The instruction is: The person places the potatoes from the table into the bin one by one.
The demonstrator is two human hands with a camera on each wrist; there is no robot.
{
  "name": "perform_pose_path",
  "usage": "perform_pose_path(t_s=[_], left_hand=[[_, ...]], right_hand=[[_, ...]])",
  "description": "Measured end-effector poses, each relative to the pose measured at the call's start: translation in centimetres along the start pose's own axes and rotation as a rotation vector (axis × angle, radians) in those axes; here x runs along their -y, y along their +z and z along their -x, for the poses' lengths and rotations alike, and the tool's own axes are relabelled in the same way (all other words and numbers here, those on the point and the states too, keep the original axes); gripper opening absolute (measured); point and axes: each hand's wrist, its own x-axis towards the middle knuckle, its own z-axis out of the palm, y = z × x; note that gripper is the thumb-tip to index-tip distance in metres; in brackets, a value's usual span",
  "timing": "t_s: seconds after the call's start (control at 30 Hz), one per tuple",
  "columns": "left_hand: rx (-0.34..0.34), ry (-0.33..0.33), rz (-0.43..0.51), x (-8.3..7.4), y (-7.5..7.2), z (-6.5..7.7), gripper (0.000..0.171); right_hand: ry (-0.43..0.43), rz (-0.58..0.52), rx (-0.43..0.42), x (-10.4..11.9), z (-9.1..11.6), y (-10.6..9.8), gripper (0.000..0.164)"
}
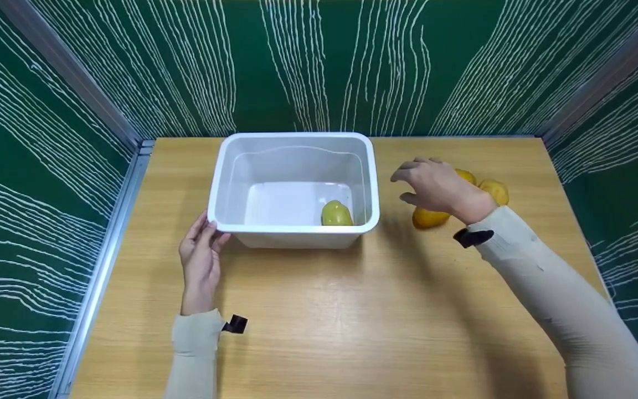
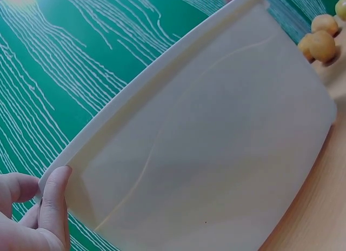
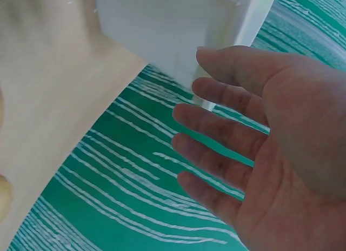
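A white plastic bin [image 1: 294, 238] stands at the back of the wooden table. Inside it, in the front right corner, lies one smooth yellow-green fruit [image 1: 336, 213] that looks like a mango. My left hand [image 1: 201, 260] pinches the bin's front left rim corner, thumb [image 2: 55, 199] on the near side and fingers behind. To the right of the bin, my right hand [image 1: 435, 185] hovers with relaxed, spread fingers and an empty palm [image 3: 292, 148]. Partly hidden beneath and behind it are several yellow fruits, among them an orange-yellow one [image 1: 428, 218] and a paler one [image 1: 494, 192].
Green panels [image 1: 291, 66] with white wavy lines enclose the table at the back and sides. A metal rail [image 1: 106, 221] runs along the left edge. The wooden table top [image 1: 319, 327] stretches in front of the bin.
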Motion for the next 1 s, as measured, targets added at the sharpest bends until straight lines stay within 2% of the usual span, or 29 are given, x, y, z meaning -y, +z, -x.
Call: perform_pose_path(t_s=[0.37,0.67,1.0], left_hand=[[0.025,0.009,-0.016,-0.1,-0.2,0.1,0.049],[-0.003,0.011,-0.013,0.0,-0.1,0.0,0.047],[-0.007,-0.007,-0.011,-0.1,0.0,0.1,0.049]], right_hand=[[0.052,-0.016,-0.001,-2.5,1.7,2.2,0.039],[0.120,-0.051,-0.006,-4.6,3.1,4.3,0.043],[0.189,-0.073,0.011,-5.7,4.3,5.8,0.057]])
